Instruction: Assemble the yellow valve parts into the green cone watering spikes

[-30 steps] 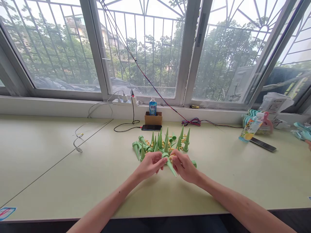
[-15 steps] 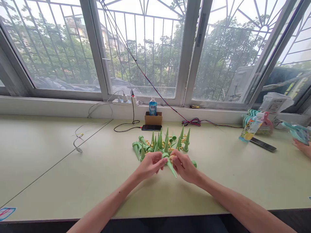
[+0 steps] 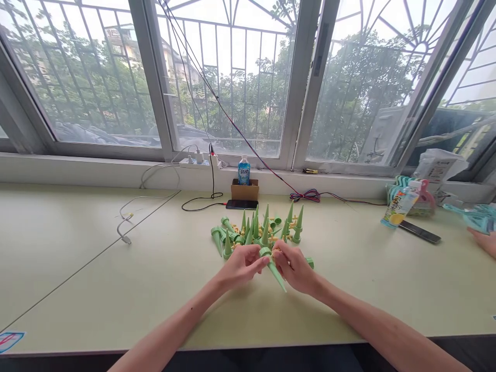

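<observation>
A green plastic watering spike (image 3: 277,274) is held between my two hands, its point slanting down toward me and to the right. My left hand (image 3: 245,262) is closed around its wide capped end, thumb along the side. The fingers of my right hand (image 3: 293,264) pinch a small yellow valve (image 3: 274,253) at the spike's side; most of that piece is hidden by the fingertips. Just beyond my hands lies a pile of similar green spikes (image 3: 250,230), some standing point up and others on their sides, with yellow valves among them.
Behind the pile are a phone (image 3: 242,204), a cardboard box (image 3: 245,192) and a blue-labelled bottle (image 3: 244,171). Coiled cable (image 3: 306,195) lies near the window. To the right are a drink pouch (image 3: 401,206), a dark phone (image 3: 420,231) and another person's hand (image 3: 482,241) by teal items.
The held spike has tipped slightly, its point shifting down and to the right. Both my hands keep their grip. At the far right, the other person's teal item has been lowered.
</observation>
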`<action>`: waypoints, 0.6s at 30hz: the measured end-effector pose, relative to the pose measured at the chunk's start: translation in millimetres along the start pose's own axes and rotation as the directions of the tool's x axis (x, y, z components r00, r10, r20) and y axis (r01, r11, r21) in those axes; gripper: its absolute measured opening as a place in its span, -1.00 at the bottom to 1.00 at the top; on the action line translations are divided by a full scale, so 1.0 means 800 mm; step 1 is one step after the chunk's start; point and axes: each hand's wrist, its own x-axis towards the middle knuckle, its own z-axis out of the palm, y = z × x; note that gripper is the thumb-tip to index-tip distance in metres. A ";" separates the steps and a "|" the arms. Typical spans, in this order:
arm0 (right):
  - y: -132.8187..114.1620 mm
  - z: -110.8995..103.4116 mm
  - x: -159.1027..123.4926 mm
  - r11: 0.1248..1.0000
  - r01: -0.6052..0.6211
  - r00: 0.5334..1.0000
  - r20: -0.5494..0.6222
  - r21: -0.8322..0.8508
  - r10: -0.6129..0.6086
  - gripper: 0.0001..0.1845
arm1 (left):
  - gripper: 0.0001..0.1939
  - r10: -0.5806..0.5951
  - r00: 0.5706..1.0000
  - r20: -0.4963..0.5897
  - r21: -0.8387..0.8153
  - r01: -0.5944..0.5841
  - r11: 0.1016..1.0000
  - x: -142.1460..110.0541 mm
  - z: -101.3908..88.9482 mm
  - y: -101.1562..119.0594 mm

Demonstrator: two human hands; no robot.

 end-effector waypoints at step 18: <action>0.009 0.005 -0.002 0.992 0.003 0.998 -0.069 -0.123 -0.012 -0.53 | -0.75 0.190 0.978 -0.091 0.133 -0.177 0.975 0.000 0.000 -0.008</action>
